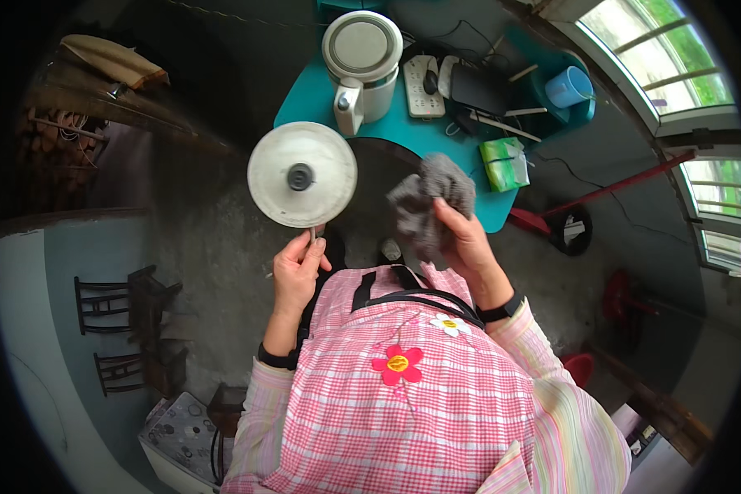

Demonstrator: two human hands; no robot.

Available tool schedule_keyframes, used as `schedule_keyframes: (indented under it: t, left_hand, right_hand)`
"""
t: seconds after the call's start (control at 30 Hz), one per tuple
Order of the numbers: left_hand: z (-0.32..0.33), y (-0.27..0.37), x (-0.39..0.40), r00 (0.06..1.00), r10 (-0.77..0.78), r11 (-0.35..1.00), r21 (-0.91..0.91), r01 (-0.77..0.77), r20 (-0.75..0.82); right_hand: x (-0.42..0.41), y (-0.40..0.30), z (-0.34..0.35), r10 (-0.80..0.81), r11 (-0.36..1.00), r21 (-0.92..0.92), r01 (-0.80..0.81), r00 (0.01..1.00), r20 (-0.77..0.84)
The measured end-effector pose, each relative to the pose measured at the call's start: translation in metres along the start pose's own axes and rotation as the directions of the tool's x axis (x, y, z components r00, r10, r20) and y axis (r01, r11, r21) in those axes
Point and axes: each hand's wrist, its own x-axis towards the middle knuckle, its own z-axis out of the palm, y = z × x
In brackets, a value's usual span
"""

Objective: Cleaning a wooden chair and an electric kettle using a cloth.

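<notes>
My left hand [297,267] pinches a thin piece at the near rim of a pale round lid [272,185] with a black knob. The lid's face is turned up toward me, in front of the teal table's left corner. In my right hand [469,241] is a bunched grey cloth [435,197], held to the right of the lid and apart from it. Just beyond the lid, a white electric kettle [376,102] stands on the teal table [309,92] with its handle toward me.
On the table are a white power strip [421,96], a black router [481,86], a light-blue cup [569,86] and a green tissue pack [504,165]. A red long-handled dustpan [528,220] is at right. Dark chairs [151,302] stand along the left wall.
</notes>
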Motion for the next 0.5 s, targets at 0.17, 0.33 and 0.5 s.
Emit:
schedule_keyframes:
  t: [0.17, 0.33, 0.5]
  left_hand:
    - [0.008, 0.008, -0.037, 0.994, 0.095, 0.958, 0.266, -0.104, 0.046]
    - [-0.012, 0.014, -0.052, 0.964, -0.009, 0.990, -0.136, 0.046, 0.266]
    - [-0.049, 0.033, -0.055, 0.918, -0.006, 0.686, -0.666, 0.293, 0.397]
  right_hand:
    - [0.011, 0.034, 0.023, -0.155, 0.976, -0.148, 0.161, 0.987, 0.050]
    - [0.006, 0.071, 0.039, -0.124, 0.992, 0.004, 0.125, 0.991, -0.044]
    - [0.001, 0.108, 0.062, -0.122, 0.992, -0.047, 0.120, 0.992, -0.036]
